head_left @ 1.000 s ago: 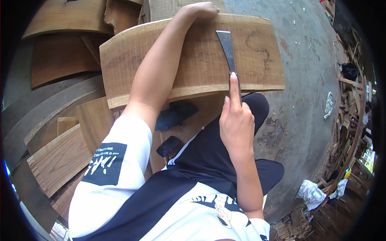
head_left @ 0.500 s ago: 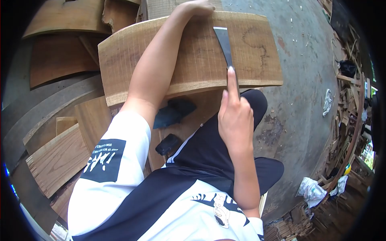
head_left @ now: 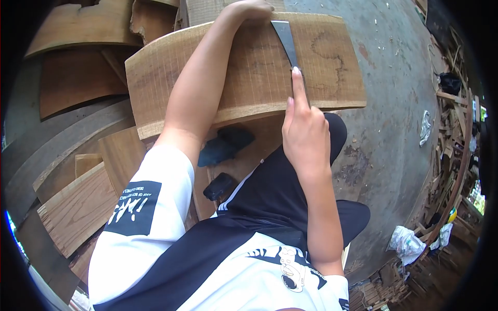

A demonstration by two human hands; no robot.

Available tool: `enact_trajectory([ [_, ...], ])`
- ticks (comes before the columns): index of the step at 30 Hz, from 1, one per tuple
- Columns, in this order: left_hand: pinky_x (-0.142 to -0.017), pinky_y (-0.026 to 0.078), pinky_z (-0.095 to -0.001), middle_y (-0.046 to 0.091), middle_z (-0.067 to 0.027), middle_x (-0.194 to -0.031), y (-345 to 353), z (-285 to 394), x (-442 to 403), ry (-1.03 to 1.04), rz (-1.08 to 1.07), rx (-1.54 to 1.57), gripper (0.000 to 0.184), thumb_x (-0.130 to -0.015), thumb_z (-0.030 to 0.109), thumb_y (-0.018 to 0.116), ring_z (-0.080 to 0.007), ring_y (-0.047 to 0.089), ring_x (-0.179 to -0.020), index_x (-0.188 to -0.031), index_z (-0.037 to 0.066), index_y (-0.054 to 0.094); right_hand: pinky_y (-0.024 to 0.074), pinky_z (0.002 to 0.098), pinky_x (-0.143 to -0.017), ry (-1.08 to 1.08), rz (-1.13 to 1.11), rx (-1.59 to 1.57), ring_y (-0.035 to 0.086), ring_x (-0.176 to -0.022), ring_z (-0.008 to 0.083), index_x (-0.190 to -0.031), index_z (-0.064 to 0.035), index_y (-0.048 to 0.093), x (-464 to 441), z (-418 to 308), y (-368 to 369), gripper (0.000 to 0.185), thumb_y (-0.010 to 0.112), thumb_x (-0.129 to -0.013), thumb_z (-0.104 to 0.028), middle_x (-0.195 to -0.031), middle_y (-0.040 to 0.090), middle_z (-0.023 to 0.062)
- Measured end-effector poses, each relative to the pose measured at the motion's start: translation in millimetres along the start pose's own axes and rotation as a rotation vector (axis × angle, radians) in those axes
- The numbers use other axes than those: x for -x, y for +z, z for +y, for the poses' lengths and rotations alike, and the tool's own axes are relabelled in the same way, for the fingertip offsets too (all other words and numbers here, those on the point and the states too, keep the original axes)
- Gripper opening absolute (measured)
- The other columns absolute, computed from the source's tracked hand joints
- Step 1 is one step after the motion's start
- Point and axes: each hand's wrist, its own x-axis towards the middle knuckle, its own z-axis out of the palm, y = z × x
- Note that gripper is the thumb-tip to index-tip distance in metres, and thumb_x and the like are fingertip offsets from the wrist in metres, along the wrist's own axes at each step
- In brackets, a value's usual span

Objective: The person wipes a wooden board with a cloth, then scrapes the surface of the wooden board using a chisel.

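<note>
A thick wooden slab (head_left: 249,78) with curved long edges lies across my view in front of my lap. My right hand (head_left: 307,132) is wrapped round the handle of a flat metal scraper (head_left: 287,44), its index finger stretched along the tool. The scraper's wide blade lies over the slab, its tip close to the far edge. My left arm reaches across the slab, and my left hand (head_left: 255,10) is at the far edge, bent over it. Its fingers are mostly hidden, so their grip cannot be made out.
Stacked wooden boards (head_left: 78,207) fill the left side. Below the slab lie a dark blue cloth (head_left: 225,146) and a black object (head_left: 219,186). The concrete floor (head_left: 394,103) is at the right, with a white plastic bag (head_left: 406,244) and wood scraps beyond.
My right hand and the scraper have moved forward, away from my body, bringing the blade nearer the slab's far edge. My left hand has shifted slightly left in view.
</note>
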Motion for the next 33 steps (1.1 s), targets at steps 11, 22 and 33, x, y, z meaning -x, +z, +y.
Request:
enact_trajectory([
  [11, -0.090, 0.056, -0.0497, 0.070, -0.0303, -0.111, -3, -22, -2, 0.000, -0.020, -0.066, 0.034, -0.086, 0.017, 0.052, -0.0440, 0.069, -0.104, -0.104, -0.001, 0.075, 0.0629, 0.0460, -0.061, -0.007, -0.018, 0.015, 0.075, -0.071, 0.0368, -0.159, -0.0091, 0.033, 6, 0, 2, 0.062, 0.053, -0.101, -0.009, -0.073, 0.065, 0.0254],
  [22, -0.088, 0.057, -0.0479, 0.072, -0.0253, -0.109, 7, -29, -3, 0.148, -0.014, -0.342, 0.030, -0.082, 0.013, 0.054, -0.0408, 0.070, -0.103, -0.094, 0.001, 0.078, 0.0579, 0.0538, -0.064, 0.050, 0.000, -0.038, 0.070, -0.068, 0.0446, -0.161, -0.0224, 0.030, 31, 10, 13, 0.063, 0.055, -0.104, -0.018, -0.068, 0.062, 0.0246],
  [33, -0.088, 0.057, -0.0477, 0.072, -0.0276, -0.107, -2, -9, 7, -0.051, 0.059, 0.010, 0.033, -0.084, 0.017, 0.054, -0.0406, 0.071, -0.102, -0.099, -0.002, 0.077, 0.0613, 0.0459, -0.059, -0.011, 0.012, 0.003, 0.073, -0.068, 0.0382, -0.162, -0.0173, 0.029, 6, 17, 7, 0.060, 0.052, -0.106, -0.019, -0.073, 0.065, 0.0232],
])
